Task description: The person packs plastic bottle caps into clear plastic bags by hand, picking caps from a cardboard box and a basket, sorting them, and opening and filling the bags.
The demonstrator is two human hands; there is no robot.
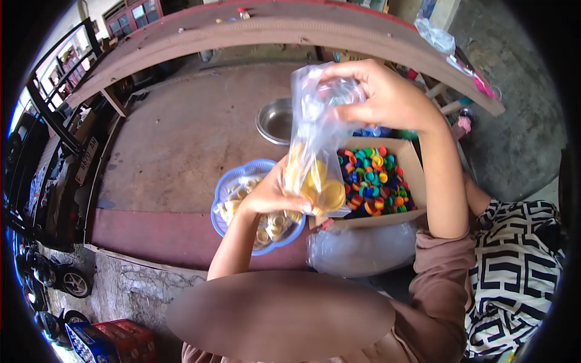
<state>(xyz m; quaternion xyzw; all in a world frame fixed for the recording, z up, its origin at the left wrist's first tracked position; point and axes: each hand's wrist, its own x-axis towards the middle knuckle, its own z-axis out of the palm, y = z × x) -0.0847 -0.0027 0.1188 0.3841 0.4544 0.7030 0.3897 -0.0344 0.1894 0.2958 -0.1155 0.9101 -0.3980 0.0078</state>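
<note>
Holding clear plastic bag (310, 136) of yellow pieces (330, 195) above tabletop (181, 133): right hand (381, 100) grasping bunched top, left hand (269, 192) clasping lower side. Near it: blue basket (216, 209) of pale pieces (275, 227), carton (378, 219) of multicoloured caps (374, 180). Surface brown, worn, redder at near edge; metal bowl (276, 123) on it. Long plank (260, 39) beyond; grey concrete floor (508, 91), right.

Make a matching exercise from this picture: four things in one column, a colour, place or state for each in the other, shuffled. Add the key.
Column one
1. bag of yellow pieces
2. basket
3. cardboard box
4. bowl

Column two
A. silver-grey
B. filled with small caps of many colours
C. held by the left hand and right hand
D. light blue

Pairs: 1-C, 2-D, 3-B, 4-A
</note>
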